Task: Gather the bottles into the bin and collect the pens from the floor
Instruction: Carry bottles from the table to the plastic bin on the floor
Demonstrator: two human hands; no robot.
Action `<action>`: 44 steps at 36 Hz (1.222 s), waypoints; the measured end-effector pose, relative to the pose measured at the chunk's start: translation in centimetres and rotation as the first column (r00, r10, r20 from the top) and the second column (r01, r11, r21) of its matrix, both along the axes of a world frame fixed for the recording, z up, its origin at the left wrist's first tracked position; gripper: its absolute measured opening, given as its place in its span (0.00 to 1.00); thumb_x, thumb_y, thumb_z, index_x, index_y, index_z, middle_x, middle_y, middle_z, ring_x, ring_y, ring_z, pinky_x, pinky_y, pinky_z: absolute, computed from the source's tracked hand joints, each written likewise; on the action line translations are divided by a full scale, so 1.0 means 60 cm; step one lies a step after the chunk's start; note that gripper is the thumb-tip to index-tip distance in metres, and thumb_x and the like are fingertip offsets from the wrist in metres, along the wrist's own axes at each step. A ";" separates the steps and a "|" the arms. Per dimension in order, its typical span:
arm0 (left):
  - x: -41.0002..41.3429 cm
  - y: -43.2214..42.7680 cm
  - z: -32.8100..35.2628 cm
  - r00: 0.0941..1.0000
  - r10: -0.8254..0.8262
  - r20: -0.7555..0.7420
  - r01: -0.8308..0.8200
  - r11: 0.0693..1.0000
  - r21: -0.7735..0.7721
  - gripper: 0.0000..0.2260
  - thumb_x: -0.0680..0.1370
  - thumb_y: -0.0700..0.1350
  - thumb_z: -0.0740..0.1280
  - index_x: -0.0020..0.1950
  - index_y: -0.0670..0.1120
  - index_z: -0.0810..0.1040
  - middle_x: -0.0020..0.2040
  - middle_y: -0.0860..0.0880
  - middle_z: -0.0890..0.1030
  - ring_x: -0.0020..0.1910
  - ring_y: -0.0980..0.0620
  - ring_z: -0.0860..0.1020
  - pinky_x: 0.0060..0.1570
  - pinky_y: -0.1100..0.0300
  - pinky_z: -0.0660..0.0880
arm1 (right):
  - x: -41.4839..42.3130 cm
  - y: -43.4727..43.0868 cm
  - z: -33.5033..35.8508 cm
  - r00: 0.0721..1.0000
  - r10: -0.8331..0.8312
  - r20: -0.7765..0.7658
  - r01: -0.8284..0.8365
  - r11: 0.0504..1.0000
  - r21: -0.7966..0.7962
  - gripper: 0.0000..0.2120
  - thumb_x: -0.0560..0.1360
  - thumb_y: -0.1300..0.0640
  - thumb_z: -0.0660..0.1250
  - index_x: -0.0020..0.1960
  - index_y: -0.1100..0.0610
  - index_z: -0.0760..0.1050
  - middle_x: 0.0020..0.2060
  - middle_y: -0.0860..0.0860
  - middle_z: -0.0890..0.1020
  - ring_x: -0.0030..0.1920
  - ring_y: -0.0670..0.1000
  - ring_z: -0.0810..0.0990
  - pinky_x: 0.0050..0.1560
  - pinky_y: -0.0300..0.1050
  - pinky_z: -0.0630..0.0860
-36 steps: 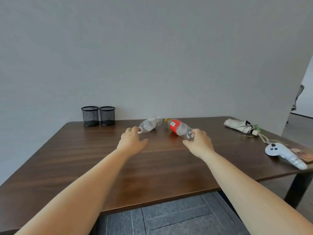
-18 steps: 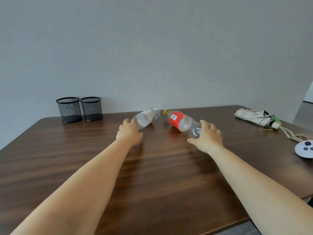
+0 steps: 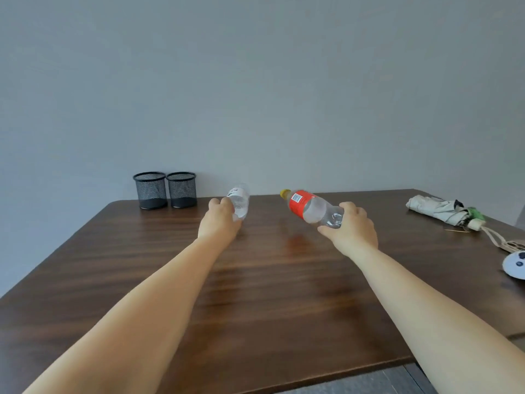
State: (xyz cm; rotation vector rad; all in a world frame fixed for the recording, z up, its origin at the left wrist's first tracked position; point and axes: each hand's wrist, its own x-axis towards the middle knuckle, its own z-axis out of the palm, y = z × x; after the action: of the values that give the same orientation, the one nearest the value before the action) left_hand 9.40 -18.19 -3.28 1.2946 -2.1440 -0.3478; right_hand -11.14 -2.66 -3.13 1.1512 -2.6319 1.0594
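The clear bottle (image 3: 238,202) with the white label is lifted off the tabletop (image 3: 270,280) at the far left-centre, its base end wrapped in the left hand (image 3: 220,223), whose grip is closed around it. The red-labelled bottle (image 3: 311,207), yellow cap pointing far and left, is likewise raised and tilted, held at its base end by the right hand (image 3: 350,230) with the grip closed on the clear lower part. Both look empty and light. No bin and no pens are in view, so the carry to the bin is judged to be the next stretch.

Each bottle is held near one end, so most of its length sticks out past the fingers; a quick swing could let the smooth, thin plastic pivot or slip out, or crumple under a tighter squeeze. Two black mesh cups (image 3: 164,190) stand at the far left edge, close to the left bottle's tip, and could be knocked. A folded umbrella (image 3: 441,209) and a white controller (image 3: 515,268) lie at the right, well apart from the hands
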 end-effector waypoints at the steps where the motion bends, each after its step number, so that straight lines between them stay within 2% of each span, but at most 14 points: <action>1: 0.021 0.012 0.009 1.000 -0.002 -0.009 0.002 1.000 -0.014 0.14 0.76 0.42 0.63 0.61 0.40 0.70 0.61 0.42 0.69 0.51 0.38 0.76 0.43 0.55 0.69 | 0.013 0.002 0.006 1.000 0.024 0.011 -0.024 1.000 -0.018 0.34 0.68 0.46 0.73 0.69 0.53 0.64 0.64 0.55 0.71 0.62 0.60 0.72 0.55 0.49 0.72; 7: 0.189 0.094 0.060 0.996 0.075 -0.042 -0.078 0.993 -0.093 0.14 0.73 0.42 0.67 0.58 0.43 0.72 0.57 0.44 0.70 0.49 0.42 0.75 0.42 0.56 0.69 | 0.131 0.006 0.040 0.974 0.214 0.077 -0.204 0.972 -0.115 0.32 0.68 0.45 0.73 0.67 0.54 0.67 0.62 0.55 0.72 0.62 0.60 0.73 0.55 0.50 0.71; 13: 0.419 0.184 0.107 0.962 0.250 -0.109 -0.265 0.951 -0.156 0.14 0.71 0.43 0.70 0.55 0.45 0.73 0.55 0.47 0.70 0.46 0.46 0.73 0.44 0.56 0.71 | 0.304 -0.009 0.078 0.879 0.468 0.097 -0.440 0.872 -0.216 0.35 0.67 0.44 0.74 0.68 0.55 0.66 0.62 0.55 0.73 0.60 0.58 0.75 0.56 0.49 0.73; 17: 0.604 0.250 0.114 0.896 0.406 -0.177 -0.433 0.887 -0.158 0.14 0.70 0.41 0.71 0.52 0.46 0.73 0.53 0.47 0.71 0.43 0.46 0.74 0.39 0.58 0.70 | 0.452 -0.018 0.096 0.771 0.630 0.090 -0.591 0.762 -0.265 0.33 0.67 0.46 0.74 0.67 0.55 0.67 0.62 0.53 0.74 0.59 0.55 0.77 0.52 0.46 0.73; 23: 0.876 0.356 0.105 0.752 0.627 -0.204 -0.657 0.739 -0.148 0.14 0.68 0.40 0.74 0.50 0.44 0.76 0.53 0.42 0.76 0.47 0.47 0.73 0.45 0.60 0.66 | 0.702 -0.025 0.101 0.604 0.795 0.066 -0.768 0.602 -0.219 0.36 0.67 0.44 0.73 0.69 0.56 0.65 0.63 0.56 0.74 0.59 0.57 0.76 0.58 0.50 0.75; 29: 1.080 0.438 0.075 0.634 0.741 -0.219 -0.771 0.628 -0.105 0.14 0.68 0.40 0.75 0.50 0.44 0.76 0.51 0.43 0.77 0.47 0.49 0.73 0.45 0.58 0.67 | 0.942 -0.027 0.081 0.445 0.890 0.097 -0.880 0.455 -0.134 0.38 0.67 0.42 0.72 0.71 0.55 0.63 0.65 0.55 0.72 0.61 0.57 0.75 0.58 0.50 0.74; 34: 1.204 0.477 0.054 0.580 0.782 -0.229 -0.812 0.578 -0.084 0.14 0.68 0.42 0.76 0.49 0.46 0.74 0.51 0.44 0.76 0.47 0.48 0.74 0.45 0.59 0.68 | 1.091 -0.027 0.062 0.361 0.928 0.089 -0.925 0.369 -0.089 0.37 0.67 0.43 0.73 0.71 0.56 0.64 0.65 0.57 0.72 0.61 0.58 0.75 0.60 0.52 0.74; 38: 1.263 0.486 0.026 0.546 0.810 -0.215 -0.836 0.543 -0.077 0.14 0.68 0.42 0.76 0.48 0.46 0.73 0.51 0.44 0.74 0.47 0.47 0.74 0.45 0.59 0.69 | 1.169 -0.036 0.033 0.330 0.938 0.104 -0.939 0.337 -0.071 0.36 0.68 0.43 0.73 0.70 0.56 0.64 0.64 0.58 0.71 0.59 0.58 0.76 0.58 0.52 0.75; 44: 1.315 0.451 -0.042 0.528 0.830 -0.180 -0.846 0.534 -0.017 0.12 0.69 0.43 0.74 0.48 0.46 0.74 0.50 0.44 0.74 0.48 0.46 0.75 0.46 0.58 0.71 | 1.241 -0.061 -0.039 0.336 0.932 0.133 -0.938 0.344 -0.039 0.35 0.69 0.41 0.72 0.70 0.54 0.64 0.65 0.58 0.70 0.60 0.60 0.75 0.59 0.53 0.74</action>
State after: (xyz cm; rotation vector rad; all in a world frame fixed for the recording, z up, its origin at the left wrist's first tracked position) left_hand 88.27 8.89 -5.78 1.9848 -1.1447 0.0886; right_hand 63.31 -6.29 -5.47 2.8779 -1.8426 1.1530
